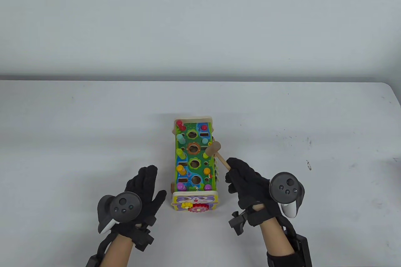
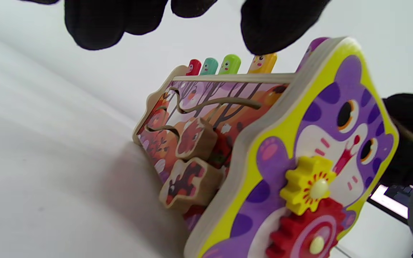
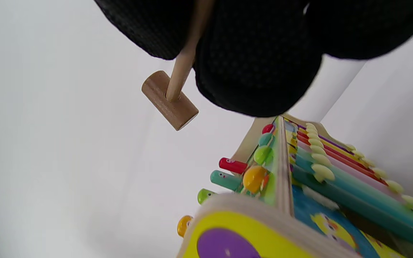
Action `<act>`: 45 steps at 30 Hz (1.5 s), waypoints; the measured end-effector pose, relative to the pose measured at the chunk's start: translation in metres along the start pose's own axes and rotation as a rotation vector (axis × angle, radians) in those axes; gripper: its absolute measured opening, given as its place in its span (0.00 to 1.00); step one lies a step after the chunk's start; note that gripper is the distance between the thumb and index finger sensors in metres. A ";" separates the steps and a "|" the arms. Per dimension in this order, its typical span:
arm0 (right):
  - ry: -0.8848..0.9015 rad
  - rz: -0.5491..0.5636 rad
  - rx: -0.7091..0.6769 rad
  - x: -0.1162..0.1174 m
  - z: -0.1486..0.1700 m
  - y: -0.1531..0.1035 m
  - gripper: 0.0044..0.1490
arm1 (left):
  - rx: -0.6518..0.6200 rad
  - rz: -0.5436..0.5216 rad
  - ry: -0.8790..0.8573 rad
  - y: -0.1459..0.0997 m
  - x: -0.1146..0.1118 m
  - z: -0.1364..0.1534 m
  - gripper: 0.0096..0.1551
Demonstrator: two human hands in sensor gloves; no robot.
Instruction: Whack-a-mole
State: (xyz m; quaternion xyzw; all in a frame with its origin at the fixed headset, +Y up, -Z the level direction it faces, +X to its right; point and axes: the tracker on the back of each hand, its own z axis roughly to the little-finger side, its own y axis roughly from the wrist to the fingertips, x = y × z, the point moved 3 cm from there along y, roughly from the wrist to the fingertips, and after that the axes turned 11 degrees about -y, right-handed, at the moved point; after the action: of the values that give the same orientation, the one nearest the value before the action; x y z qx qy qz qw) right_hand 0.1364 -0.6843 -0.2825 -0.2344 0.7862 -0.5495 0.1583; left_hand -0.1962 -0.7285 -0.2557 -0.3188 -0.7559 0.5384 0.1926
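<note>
Mallet (image 1: 215, 149) handle end hidden in right hand (image 1: 247, 182)

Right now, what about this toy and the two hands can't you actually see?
- Hammer handle's end: hidden inside the right hand, table view.
- Left hand palm: hidden beneath the hand, so contact with the table is unclear.
- Toy box bottom: cut off by the left wrist view's edge.

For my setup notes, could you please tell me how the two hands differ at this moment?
The right hand grips the wooden mallet by its handle, its head raised over the toy's right edge; the left hand holds nothing. The right hand's fingers are curled, while the left hand's are spread flat beside the toy's left side. Both wear black gloves with trackers.
</note>
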 end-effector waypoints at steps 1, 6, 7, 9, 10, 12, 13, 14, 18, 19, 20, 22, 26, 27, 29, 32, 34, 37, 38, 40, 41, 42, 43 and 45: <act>0.007 -0.003 0.000 0.002 0.001 -0.002 0.29 | -0.010 -0.016 -0.013 -0.001 0.001 -0.002 0.47; 0.012 -0.033 -0.009 0.008 0.004 -0.011 0.29 | -0.071 -0.130 -0.075 -0.007 0.012 -0.015 0.45; 0.013 -0.035 -0.010 0.008 0.004 -0.012 0.29 | -0.081 -0.147 -0.084 -0.008 0.013 -0.017 0.45; 0.027 -0.037 -0.010 0.008 0.003 -0.014 0.29 | -0.127 -0.215 -0.129 -0.012 0.020 -0.027 0.43; 0.029 -0.037 -0.010 0.007 0.003 -0.014 0.29 | -0.142 -0.234 -0.145 -0.014 0.022 -0.030 0.43; 0.036 -0.037 -0.012 0.007 0.003 -0.015 0.29 | -0.188 -0.276 -0.197 -0.018 0.028 -0.039 0.42; 0.043 -0.036 -0.013 0.007 0.003 -0.015 0.29 | -0.219 -0.302 -0.230 -0.022 0.031 -0.045 0.41; 0.051 -0.036 -0.014 0.007 0.003 -0.015 0.29 | -0.258 -0.330 -0.260 -0.025 0.034 -0.051 0.40; 0.076 -0.042 -0.022 0.008 0.002 -0.016 0.29 | -0.383 -0.375 -0.341 -0.033 0.036 -0.072 0.38; 0.081 -0.044 -0.026 0.008 0.001 -0.016 0.29 | -0.401 -0.374 -0.358 -0.034 0.034 -0.077 0.37; 0.090 -0.048 -0.032 0.009 0.001 -0.017 0.29 | -0.424 -0.360 -0.382 -0.034 0.030 -0.082 0.36; 0.110 -0.059 -0.036 0.011 -0.001 -0.017 0.29 | -0.446 -0.317 -0.431 -0.033 0.020 -0.089 0.35; 0.153 -0.088 -0.049 0.014 -0.004 -0.019 0.29 | -0.375 -0.159 -0.562 -0.023 -0.008 -0.092 0.35; 0.164 -0.096 -0.054 0.016 -0.005 -0.020 0.29 | -0.328 -0.106 -0.602 -0.019 -0.018 -0.090 0.36; 0.183 -0.116 -0.071 0.018 -0.008 -0.021 0.29 | -0.245 -0.042 -0.658 -0.015 -0.031 -0.085 0.38; 0.210 -0.158 -0.082 0.024 -0.012 -0.022 0.28 | -0.129 0.019 -0.753 -0.010 -0.048 -0.076 0.39; 0.223 -0.183 -0.090 0.027 -0.015 -0.023 0.28 | -0.109 0.050 -0.800 -0.008 -0.054 -0.073 0.40; 0.229 -0.232 -0.102 0.035 -0.019 -0.025 0.27 | -0.094 0.056 -0.852 -0.006 -0.059 -0.072 0.40; 0.228 -0.250 -0.106 0.038 -0.021 -0.026 0.27 | -0.098 0.061 -0.860 -0.005 -0.060 -0.072 0.39; 0.223 -0.277 -0.111 0.044 -0.023 -0.027 0.27 | -0.093 0.077 -0.882 -0.006 -0.063 -0.072 0.39; 0.223 -0.275 -0.111 0.045 -0.023 -0.027 0.27 | -0.089 0.068 -0.889 -0.006 -0.063 -0.072 0.39; 0.221 -0.276 -0.111 0.046 -0.024 -0.027 0.26 | -0.088 0.054 -0.900 -0.006 -0.063 -0.071 0.38; 0.219 -0.277 -0.113 0.047 -0.024 -0.028 0.26 | -0.084 0.053 -0.907 -0.006 -0.063 -0.070 0.38; 0.207 -0.281 -0.116 0.049 -0.025 -0.028 0.26 | -0.077 0.061 -0.924 -0.006 -0.064 -0.070 0.38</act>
State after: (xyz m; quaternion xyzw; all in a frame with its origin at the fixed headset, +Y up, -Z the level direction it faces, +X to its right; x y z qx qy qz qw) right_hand 0.0879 -0.6989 -0.2468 -0.2929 0.7880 -0.5413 -0.0156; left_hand -0.1072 -0.7257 -0.2223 -0.0745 -0.7721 0.6011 -0.1922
